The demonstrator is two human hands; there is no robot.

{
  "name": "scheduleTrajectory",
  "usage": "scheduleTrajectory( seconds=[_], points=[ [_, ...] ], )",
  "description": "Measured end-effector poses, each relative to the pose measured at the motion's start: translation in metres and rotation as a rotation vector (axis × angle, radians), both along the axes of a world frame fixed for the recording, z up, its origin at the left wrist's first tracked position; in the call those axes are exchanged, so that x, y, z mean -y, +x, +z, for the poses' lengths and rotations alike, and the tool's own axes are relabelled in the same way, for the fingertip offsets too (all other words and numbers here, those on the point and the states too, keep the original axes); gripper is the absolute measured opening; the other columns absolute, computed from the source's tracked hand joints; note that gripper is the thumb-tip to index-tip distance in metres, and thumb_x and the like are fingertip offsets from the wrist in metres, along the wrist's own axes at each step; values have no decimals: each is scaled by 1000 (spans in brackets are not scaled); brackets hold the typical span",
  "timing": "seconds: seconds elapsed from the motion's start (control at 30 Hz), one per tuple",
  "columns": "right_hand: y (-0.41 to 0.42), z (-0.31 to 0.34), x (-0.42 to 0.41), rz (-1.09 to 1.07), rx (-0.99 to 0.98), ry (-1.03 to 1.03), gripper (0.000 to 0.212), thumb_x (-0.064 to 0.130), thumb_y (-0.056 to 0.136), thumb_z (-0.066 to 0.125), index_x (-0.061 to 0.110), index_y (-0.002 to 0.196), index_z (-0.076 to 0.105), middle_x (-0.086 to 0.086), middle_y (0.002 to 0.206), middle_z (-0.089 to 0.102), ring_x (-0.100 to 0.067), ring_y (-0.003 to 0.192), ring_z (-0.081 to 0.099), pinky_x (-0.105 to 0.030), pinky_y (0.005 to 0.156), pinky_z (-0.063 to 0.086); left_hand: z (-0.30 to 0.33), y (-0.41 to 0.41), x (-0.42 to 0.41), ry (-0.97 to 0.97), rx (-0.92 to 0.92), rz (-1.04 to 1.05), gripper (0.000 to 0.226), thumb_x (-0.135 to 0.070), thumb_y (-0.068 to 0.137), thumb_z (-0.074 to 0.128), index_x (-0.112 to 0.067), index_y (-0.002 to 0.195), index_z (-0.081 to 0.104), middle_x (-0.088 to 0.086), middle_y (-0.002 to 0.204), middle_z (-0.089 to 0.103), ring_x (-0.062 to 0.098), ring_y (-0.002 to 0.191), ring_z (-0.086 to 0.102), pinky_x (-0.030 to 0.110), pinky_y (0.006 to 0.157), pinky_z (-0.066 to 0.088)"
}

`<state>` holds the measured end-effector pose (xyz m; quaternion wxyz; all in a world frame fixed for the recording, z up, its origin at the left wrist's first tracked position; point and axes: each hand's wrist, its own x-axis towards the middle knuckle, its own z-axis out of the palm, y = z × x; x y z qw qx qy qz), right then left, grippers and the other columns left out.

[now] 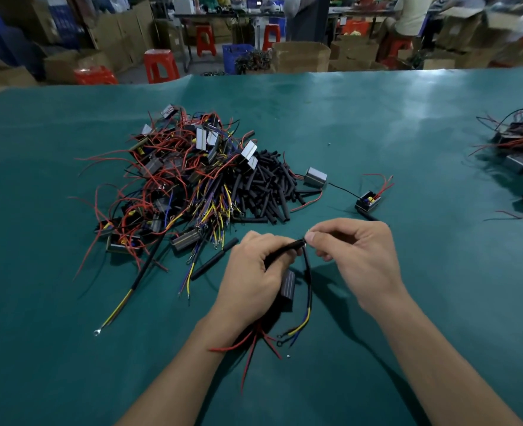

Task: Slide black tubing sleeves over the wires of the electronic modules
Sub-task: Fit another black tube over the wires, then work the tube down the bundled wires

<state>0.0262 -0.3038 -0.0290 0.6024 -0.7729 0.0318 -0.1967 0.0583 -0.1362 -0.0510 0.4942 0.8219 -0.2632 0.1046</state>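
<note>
Head view, looking down on a green table [377,124]. Left hand [251,281] curled round a black tubing sleeve [285,248], with a dark ribbed module [288,289] tucked under the palm. Right hand [355,250] pinched thumb to forefinger at the sleeve's tip, right at the mouth; whatever sat between those fingertips too small to make out. From there a sleeved wire bundle [308,290] looped down, with yellow, blue and black ends splayed out below. Red wires [254,342] fanned out under the left wrist onto the table.

Beyond the hands, well apart from them: a big heap of modules and wires [174,179], tangled red, yellow and blue. Touching its right side, a pile of loose black sleeves [269,186]. Two single modules lay just right of that pile, one grey [315,177], one open-topped with yellow and red parts [368,200]. A second heap of modules [521,142] sat at the table's far right edge, blurred.

Containers, further back on the floor: a blue crate [232,56] with a tangle of dark wires spilling at its side, and an open cardboard box [300,56] beside it, contents hidden. Red stools [161,65] to the left.
</note>
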Motion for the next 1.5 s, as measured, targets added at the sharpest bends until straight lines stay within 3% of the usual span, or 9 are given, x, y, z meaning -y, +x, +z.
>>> scheduleTrajectory(
  seconds=[0.1,0.27,0.43,0.57,0.7,0.87,1.0,1.13,1.5],
  points=[
    [6,-5,-2,-15,-57,76,6,27,78,74,25,76,80,-2,70,75,-12,63,66,-30,62,53,-1,0,-2,-4,-8,43,19,-23,89,61,-17,94,78,-11,86,72,12,87,54,28,82,44],
    [18,-17,2,-175,-200,-617,15,39,82,79,29,80,69,14,80,65,-12,79,60,-33,79,51,-2,-2,-4,-42,-42,106,19,-25,88,60,-20,93,78,-11,82,70,14,89,56,33,82,45],
    [22,-14,-9,-99,-332,-744,19,36,89,74,32,76,61,15,75,60,-16,82,59,-32,71,49,0,-2,-4,-48,-70,102,19,-28,88,59,-24,93,76,-35,87,61,9,87,55,26,80,43],
    [14,-17,4,-81,-272,-488,17,24,88,75,26,75,64,14,66,63,-3,63,55,-18,61,41,1,-1,-3,-69,-82,104,20,-30,87,59,-22,93,77,-39,87,59,14,87,58,32,82,46],
    [8,-13,9,-15,-216,1,12,11,89,76,20,82,71,7,72,68,-9,67,58,-28,68,47,1,-1,-3,-91,-107,98,21,-31,87,60,-22,94,77,-39,84,60,19,89,61,38,84,49],
    [7,-9,4,-1,-174,118,16,5,90,73,18,82,69,-1,73,67,-9,61,53,-25,62,43,2,-1,-3,-113,-123,104,19,-32,87,60,-23,91,77,-33,82,62,18,88,60,35,82,48],
    [7,-6,4,59,-211,235,18,-3,94,65,14,89,68,-4,76,67,-1,58,55,-12,53,40,1,-1,-3,-105,-127,103,19,-33,87,60,-24,91,77,-32,81,61,17,87,59,30,79,46],
    [7,-6,6,110,-216,300,18,-6,92,66,12,90,71,-6,79,70,-12,71,61,-19,57,44,0,0,-3,-102,-119,95,20,-32,87,60,-24,91,77,-32,81,62,15,86,58,27,78,45],
    [6,-6,-8,37,-125,386,6,-8,86,74,-2,85,71,-13,71,73,-22,63,72,-27,65,60,0,1,-4,-88,-109,75,20,-29,87,60,-23,94,78,-36,79,61,9,85,55,25,78,43]
  ],
)
